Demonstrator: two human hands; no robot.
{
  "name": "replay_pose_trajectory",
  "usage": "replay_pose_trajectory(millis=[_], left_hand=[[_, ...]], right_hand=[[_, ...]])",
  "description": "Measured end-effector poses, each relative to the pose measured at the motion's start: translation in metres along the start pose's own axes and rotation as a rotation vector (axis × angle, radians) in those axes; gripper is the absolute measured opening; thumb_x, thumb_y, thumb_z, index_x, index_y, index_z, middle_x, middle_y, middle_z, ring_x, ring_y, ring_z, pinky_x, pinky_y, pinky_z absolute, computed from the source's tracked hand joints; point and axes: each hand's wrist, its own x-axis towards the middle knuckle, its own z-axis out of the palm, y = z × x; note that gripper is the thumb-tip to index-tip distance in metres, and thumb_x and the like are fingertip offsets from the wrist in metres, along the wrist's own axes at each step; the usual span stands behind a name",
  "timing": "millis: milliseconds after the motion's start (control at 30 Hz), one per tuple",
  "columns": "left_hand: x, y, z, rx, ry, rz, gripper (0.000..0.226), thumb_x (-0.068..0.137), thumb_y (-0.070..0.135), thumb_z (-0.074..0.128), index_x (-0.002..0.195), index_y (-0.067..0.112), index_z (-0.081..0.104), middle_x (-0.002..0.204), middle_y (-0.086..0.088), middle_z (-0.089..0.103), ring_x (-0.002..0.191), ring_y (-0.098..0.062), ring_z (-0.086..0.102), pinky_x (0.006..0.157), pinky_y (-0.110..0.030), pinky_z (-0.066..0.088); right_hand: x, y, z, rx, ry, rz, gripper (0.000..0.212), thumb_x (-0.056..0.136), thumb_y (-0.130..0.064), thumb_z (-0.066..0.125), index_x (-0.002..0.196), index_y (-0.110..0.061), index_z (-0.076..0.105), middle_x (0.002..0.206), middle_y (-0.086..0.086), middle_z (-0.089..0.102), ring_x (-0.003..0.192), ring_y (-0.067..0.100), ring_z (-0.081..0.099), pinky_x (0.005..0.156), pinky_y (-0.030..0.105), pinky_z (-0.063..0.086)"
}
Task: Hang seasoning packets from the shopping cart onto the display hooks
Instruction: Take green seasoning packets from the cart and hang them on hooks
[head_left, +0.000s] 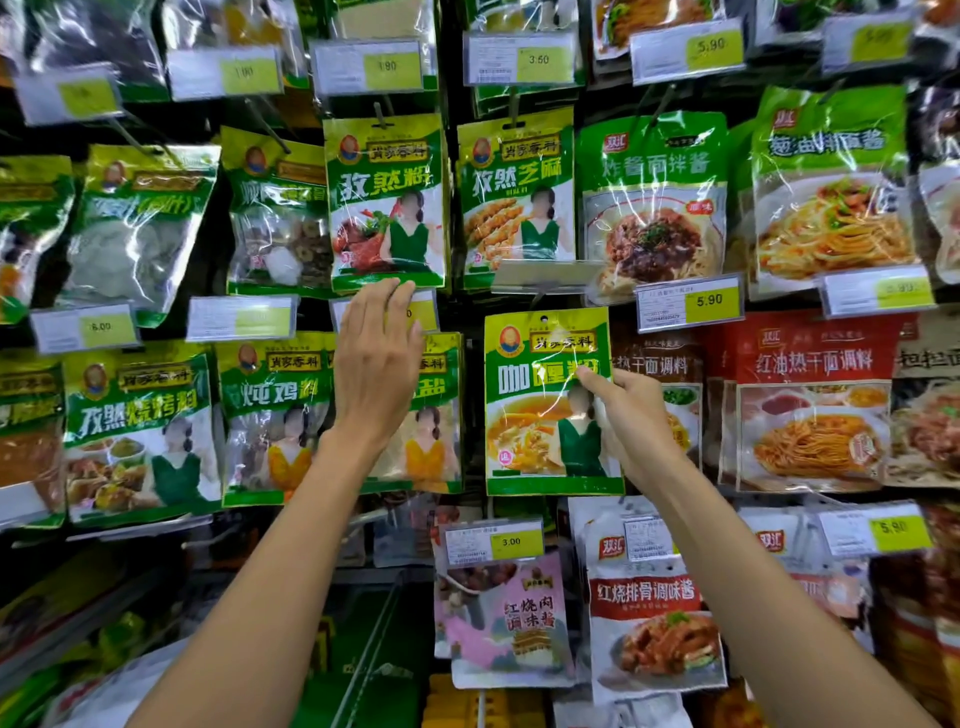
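My right hand (623, 410) pinches the right edge of a green and yellow curry seasoning packet (540, 410), thumb on its front. The packet stands upright in front of the display, its punch hole just below a tilted price-tag holder (540, 275) and the hook behind it. Whether the hole sits on the hook I cannot tell. My left hand (376, 358) is raised with straight fingers, fingertips touching the price tag (421, 312) under the cumin packet (384, 202). It covers part of a green packet (441, 410) hanging on the lower row.
Rows of hanging seasoning and noodle-sauce packets fill the wall, with yellow price tags on each hook. A pink sauce packet (509, 618) and a white rib-sauce packet (654, 618) hang below. The cart's wire edge (374, 639) shows at the bottom, with green packets inside.
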Motion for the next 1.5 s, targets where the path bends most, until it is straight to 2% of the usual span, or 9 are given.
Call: replay_pose_trajectory(millis=[333,533,700,833,967,1167,1233,1367,1500], left_hand=[[0.001,-0.006,0.003,-0.018,0.049,0.035,0.036,0.097,0.019,0.044,0.125,-0.001,0.051,0.12,-0.019,0.057,0.115,-0.033,0.052,0.105,-0.041,0.038],[0.002,-0.006,0.002,-0.03,0.073,0.041,0.035,0.097,0.02,0.043,0.124,0.0,0.052,0.119,-0.019,0.057,0.114,-0.033,0.052,0.104,-0.041,0.038],[0.0,-0.009,0.003,-0.047,0.067,0.055,0.035,0.098,0.021,0.044,0.125,0.0,0.052,0.12,-0.018,0.057,0.115,-0.032,0.051,0.105,-0.04,0.038],[0.0,-0.01,0.001,-0.056,0.066,0.073,0.035,0.098,0.021,0.045,0.125,0.0,0.053,0.119,-0.018,0.058,0.114,-0.031,0.051,0.104,-0.041,0.039],[0.001,-0.008,-0.003,-0.089,0.065,0.074,0.035,0.097,0.02,0.047,0.124,-0.001,0.054,0.12,-0.018,0.058,0.114,-0.032,0.053,0.102,-0.042,0.041],[-0.025,0.026,-0.016,-0.171,0.095,0.057,0.033,0.096,0.014,0.047,0.124,-0.003,0.054,0.124,-0.019,0.057,0.117,-0.032,0.052,0.103,-0.043,0.041],[-0.048,0.057,-0.019,-0.28,0.062,0.047,0.032,0.096,0.012,0.047,0.123,-0.003,0.055,0.122,-0.018,0.059,0.116,-0.03,0.051,0.103,-0.041,0.04],[-0.112,0.153,-0.026,-0.58,-0.087,-0.051,0.028,0.095,0.011,0.047,0.118,-0.001,0.058,0.114,-0.017,0.063,0.11,-0.025,0.053,0.1,-0.032,0.037],[-0.191,0.277,-0.043,-0.993,-0.532,-0.295,0.028,0.098,0.021,0.043,0.11,0.005,0.062,0.102,-0.011,0.065,0.095,-0.025,0.06,0.08,-0.021,0.04]], right_hand=[[0.008,-0.002,-0.001,0.032,0.021,0.092,0.016,0.091,-0.017,0.062,0.088,-0.001,0.063,0.078,0.016,0.058,0.076,0.023,0.055,0.074,0.032,0.043],[0.023,0.01,0.011,-0.135,0.085,0.073,0.034,0.094,-0.024,0.06,0.074,0.004,0.062,0.079,0.023,0.061,0.082,0.03,0.059,0.087,0.044,0.047],[0.036,0.025,0.022,-0.203,0.204,0.061,0.048,0.09,-0.029,0.064,0.118,0.009,0.06,0.121,0.026,0.061,0.114,0.039,0.057,0.093,0.041,0.047],[0.037,0.029,0.026,-0.309,0.298,-0.007,0.034,0.086,-0.03,0.068,0.105,-0.002,0.068,0.101,0.021,0.066,0.101,0.031,0.06,0.084,0.036,0.042],[0.032,0.027,0.023,-0.427,0.308,-0.063,0.035,0.085,-0.032,0.07,0.063,-0.009,0.056,0.055,0.008,0.048,0.053,0.02,0.043,0.064,0.034,0.037],[-0.011,0.023,-0.015,-0.495,0.243,-0.161,0.025,0.095,-0.024,0.056,0.109,-0.005,0.064,0.094,0.006,0.066,0.088,0.019,0.06,0.08,0.033,0.049],[-0.036,0.026,-0.041,-0.521,0.211,-0.19,0.024,0.099,-0.026,0.05,0.108,-0.009,0.064,0.09,0.001,0.066,0.077,0.011,0.058,0.069,0.023,0.046],[-0.105,0.044,-0.114,-0.56,0.216,-0.14,0.031,0.101,-0.028,0.046,0.092,-0.008,0.067,0.078,0.009,0.064,0.07,0.015,0.059,0.068,0.035,0.045],[-0.195,0.077,-0.209,-0.656,0.358,0.016,0.03,0.099,-0.021,0.049,0.081,-0.004,0.067,0.076,0.016,0.065,0.07,0.022,0.057,0.064,0.032,0.041]])
